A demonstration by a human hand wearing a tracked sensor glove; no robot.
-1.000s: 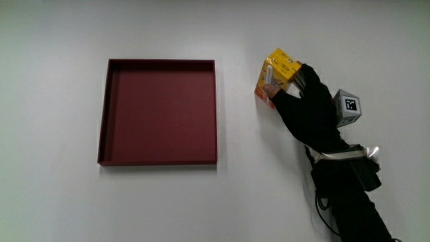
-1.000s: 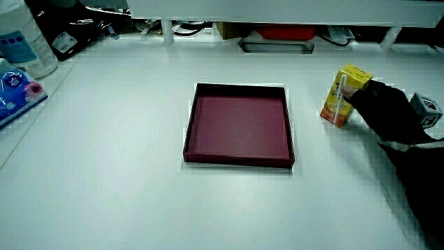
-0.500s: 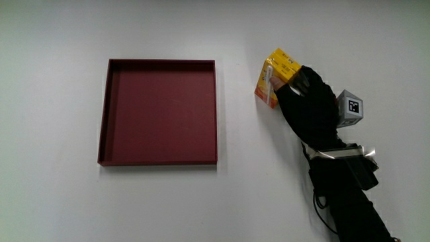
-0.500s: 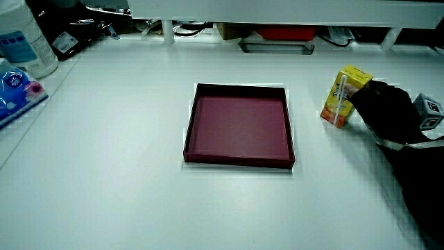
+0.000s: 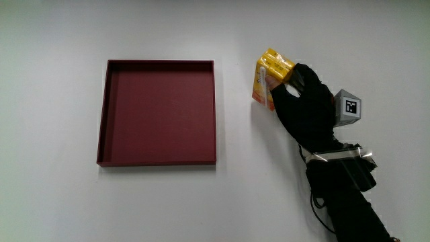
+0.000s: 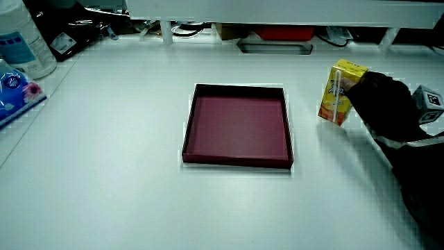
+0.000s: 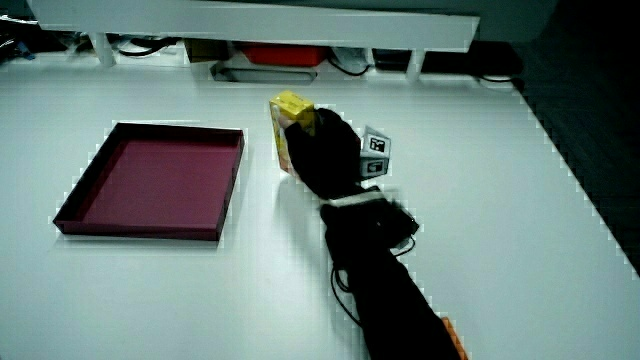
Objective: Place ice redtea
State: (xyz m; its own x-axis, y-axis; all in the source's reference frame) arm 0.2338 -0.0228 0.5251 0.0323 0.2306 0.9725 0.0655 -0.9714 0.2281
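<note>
A yellow ice red tea carton (image 5: pixel 269 77) with a white straw on its side stands upright beside the dark red tray (image 5: pixel 103 114). The hand (image 5: pixel 306 104) is shut on it, gripping the side that faces away from the tray. In both side views the carton (image 6: pixel 338 90) (image 7: pixel 287 125) seems to hover just above the table, with the hand (image 6: pixel 378 101) (image 7: pixel 330 155) wrapped around it. The patterned cube (image 5: pixel 347 107) sits on the back of the hand. The tray (image 6: pixel 236 162) (image 7: pixel 135 228) holds nothing.
At the table's edge a pale plastic bottle (image 6: pixel 24 38) stands next to a blue packet (image 6: pixel 14 90). Along the low partition lie cables and a red object (image 6: pixel 284 31) (image 7: pixel 280 55). The forearm (image 5: pixel 346 195) stretches from the hand toward the person.
The hand has closed tighter on the carton, lifted it slightly off the table and shifted it a touch toward the tray. The tray has not moved.
</note>
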